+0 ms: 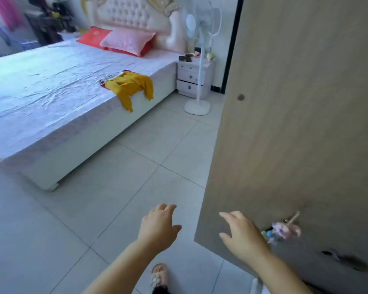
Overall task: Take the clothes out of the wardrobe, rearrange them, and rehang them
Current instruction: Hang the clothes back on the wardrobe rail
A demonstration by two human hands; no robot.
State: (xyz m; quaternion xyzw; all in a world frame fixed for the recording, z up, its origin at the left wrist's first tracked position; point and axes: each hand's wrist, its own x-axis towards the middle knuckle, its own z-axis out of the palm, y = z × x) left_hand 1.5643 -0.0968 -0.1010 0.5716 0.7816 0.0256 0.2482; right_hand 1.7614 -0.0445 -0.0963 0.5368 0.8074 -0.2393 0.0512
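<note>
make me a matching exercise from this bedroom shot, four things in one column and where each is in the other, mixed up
Things:
1 yellow top
2 pink pillow
3 fan
4 sandal

Places:
a on the floor, at the bottom of the view
b draped over the edge of the bed
c by the headboard
d standing beside the nightstand

Pairs: 1-b, 2-c, 3-d, 4-a

Bright bedroom with a pale tiled floor.
A white bed with tufted headboard and pink pillow; nightstand and standing fan beside it; wooden wardrobe door at right.
</note>
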